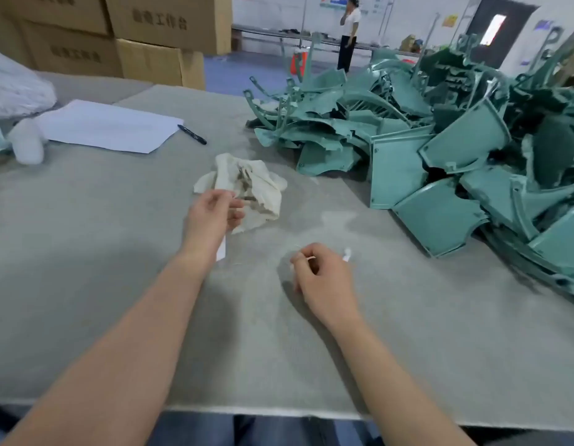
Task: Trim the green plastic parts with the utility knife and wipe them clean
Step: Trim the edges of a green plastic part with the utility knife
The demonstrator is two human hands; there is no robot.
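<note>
Hands apart: left hand (211, 217) curled at the near edge of the rag (247, 185), hold unclear; right hand (324, 278) clamped on a slim white tool (346, 254), likely the utility knife. Green plastic parts (440, 217) heaped at two o'clock on the grey table (118, 284), none in hand. Apparently between pieces; needed next, a reach to two o'clock to draw one part close for trimming. At eleven o'clock, marker (192, 134) and paper (108, 127).

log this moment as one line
left hand: curled at rag, hold unclear | right hand: grips small white object | green parts: piled at right, no hand on them
</note>
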